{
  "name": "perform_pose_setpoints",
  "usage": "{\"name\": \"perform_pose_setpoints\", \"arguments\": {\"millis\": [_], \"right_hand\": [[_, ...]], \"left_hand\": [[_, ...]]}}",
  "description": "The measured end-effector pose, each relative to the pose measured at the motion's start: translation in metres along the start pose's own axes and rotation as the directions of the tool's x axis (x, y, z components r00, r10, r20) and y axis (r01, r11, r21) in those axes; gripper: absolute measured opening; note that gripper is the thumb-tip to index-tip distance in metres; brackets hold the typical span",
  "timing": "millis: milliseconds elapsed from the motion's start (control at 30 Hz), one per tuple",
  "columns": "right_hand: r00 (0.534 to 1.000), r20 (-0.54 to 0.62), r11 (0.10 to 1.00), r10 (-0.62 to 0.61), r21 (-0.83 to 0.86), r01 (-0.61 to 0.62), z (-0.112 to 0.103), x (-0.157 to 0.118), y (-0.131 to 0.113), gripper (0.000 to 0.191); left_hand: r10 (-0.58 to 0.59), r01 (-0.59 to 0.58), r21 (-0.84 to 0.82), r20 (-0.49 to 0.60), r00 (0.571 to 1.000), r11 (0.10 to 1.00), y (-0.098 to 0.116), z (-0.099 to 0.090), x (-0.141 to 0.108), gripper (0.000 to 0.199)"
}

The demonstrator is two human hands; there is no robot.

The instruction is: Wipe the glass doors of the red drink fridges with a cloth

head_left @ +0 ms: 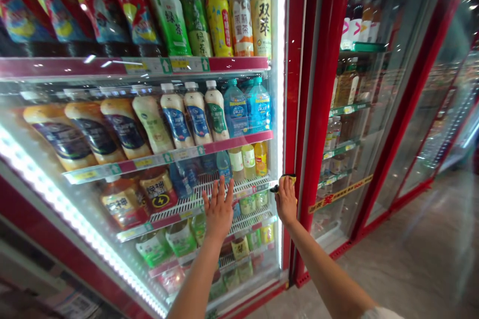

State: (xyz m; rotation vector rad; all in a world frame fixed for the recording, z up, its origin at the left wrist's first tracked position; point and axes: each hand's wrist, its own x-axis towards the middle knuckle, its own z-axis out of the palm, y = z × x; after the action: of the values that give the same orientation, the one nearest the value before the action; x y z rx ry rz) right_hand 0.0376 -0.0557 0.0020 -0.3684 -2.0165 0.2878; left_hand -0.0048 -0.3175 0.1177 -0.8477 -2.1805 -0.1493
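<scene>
My left hand (219, 209) is open, fingers spread, palm toward the glass front of a lit drinks fridge; I cannot tell if it touches the glass. Pressed against the red door frame (294, 109) at the fridge's right edge is my right hand (286, 203), its fingers over a yellow and black cloth (291, 178). Most of that cloth is hidden under the hand. Behind the glass, near my left fingertips, runs a wire shelf (209, 179) with blue bottles and other drinks.
Rows of bottles fill the shelves, among them green tea bottles (170, 20) and milk tea bottles (175, 114). To the right, another red-framed glass cabinet (348, 149) carries a yellow strip (340, 194). Grey tiled floor (407, 254) lies at lower right.
</scene>
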Motion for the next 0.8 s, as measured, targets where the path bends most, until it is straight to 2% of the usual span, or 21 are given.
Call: {"name": "perform_pose_setpoints", "arguments": {"millis": [100, 167, 233, 300, 367, 400, 467, 533, 600, 667, 700, 800], "right_hand": [[0.994, -0.091, 0.996, 0.054, 0.076, -0.048, -0.009, 0.046, -0.022, 0.068], [0.989, -0.133, 0.993, 0.059, 0.106, -0.045, -0.011, 0.066, -0.043, 0.068], [0.993, -0.114, 0.994, 0.012, 0.112, 0.000, -0.008, 0.060, -0.062, 0.069], [0.996, -0.040, 0.991, -0.085, 0.104, 0.089, -0.003, 0.032, -0.071, 0.068], [0.981, 0.050, 0.979, -0.188, 0.093, 0.183, 0.000, 0.003, -0.066, 0.067], [0.977, 0.081, 0.977, -0.199, 0.090, 0.192, -0.001, -0.004, -0.059, 0.067], [0.992, 0.047, 0.990, -0.118, 0.087, 0.114, -0.006, 0.000, -0.044, 0.068], [0.998, -0.057, 0.993, 0.014, 0.121, -0.007, -0.014, 0.026, -0.036, 0.068], [0.986, -0.144, 0.986, 0.089, 0.150, -0.068, -0.019, 0.057, -0.044, 0.068], [0.986, -0.154, 0.989, 0.062, 0.146, -0.040, -0.019, 0.073, -0.063, 0.069], [0.991, -0.133, 0.991, 0.015, 0.134, 0.003, -0.017, 0.072, -0.074, 0.068], [0.981, 0.000, 0.977, -0.192, 0.094, 0.191, -0.007, 0.035, -0.091, 0.067]], "left_hand": [[-0.026, 0.026, 0.012, 0.011, 1.000, 1.000, -0.006, -0.001, -0.009, 0.097], [-0.036, 0.035, 0.016, 0.021, 0.999, 0.999, -0.007, -0.002, -0.011, 0.097], [-0.037, 0.036, 0.020, 0.031, 0.999, 0.999, -0.006, -0.002, -0.013, 0.096], [-0.039, 0.038, 0.034, 0.036, 0.999, 0.999, -0.007, -0.002, -0.017, 0.096], [-0.044, 0.043, 0.057, 0.029, 0.999, 0.997, -0.011, -0.003, -0.022, 0.096], [-0.048, 0.046, 0.068, 0.019, 0.999, 0.997, -0.014, -0.004, -0.025, 0.095], [-0.056, 0.057, 0.082, -0.009, 0.998, 0.995, -0.021, -0.006, -0.031, 0.093], [-0.073, 0.076, 0.082, -0.034, 0.997, 0.994, -0.028, -0.008, -0.035, 0.093], [-0.099, 0.103, 0.079, -0.047, 0.994, 0.992, -0.033, -0.010, -0.037, 0.095], [-0.115, 0.118, 0.072, -0.045, 0.992, 0.990, -0.034, -0.011, -0.037, 0.096], [-0.118, 0.121, 0.067, -0.041, 0.992, 0.990, -0.034, -0.011, -0.036, 0.097], [-0.129, 0.130, 0.050, -0.015, 0.992, 0.990, -0.030, -0.010, -0.036, 0.100]]}}
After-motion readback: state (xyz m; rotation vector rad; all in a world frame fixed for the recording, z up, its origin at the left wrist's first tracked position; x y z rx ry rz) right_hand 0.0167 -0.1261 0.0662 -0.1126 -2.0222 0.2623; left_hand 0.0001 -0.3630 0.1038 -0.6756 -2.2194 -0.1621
